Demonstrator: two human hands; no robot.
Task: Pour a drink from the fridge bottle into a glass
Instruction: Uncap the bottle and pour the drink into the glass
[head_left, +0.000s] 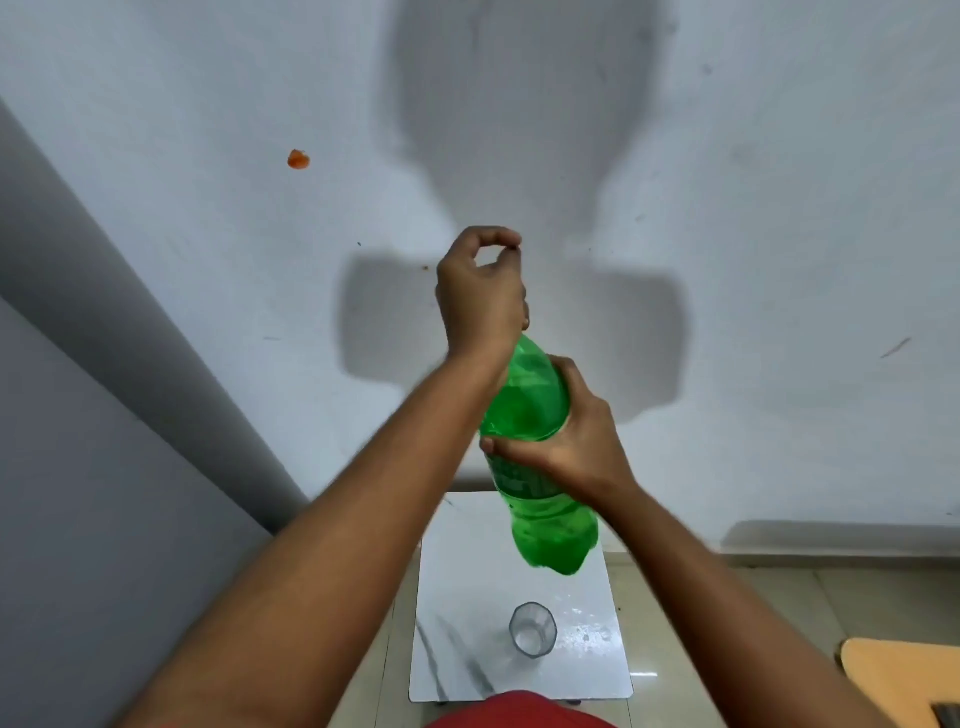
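A large green plastic bottle (530, 405) is held up in the air, roughly upright, above a small white marble-patterned table (457, 660). My right hand (571, 441) grips the bottle around its middle, at the label. Closed around the bottle's top is my left hand (480, 296), which hides the neck and cap. A clear, empty-looking glass (532, 630) stands upright on the table, below the bottle's base and apart from it.
A pale wall stands close behind the table, with a grey surface at the left. A tan-edged object (904, 670) shows at the lower right. Tiled floor surrounds the table. Water droplets lie on the tabletop right of the glass.
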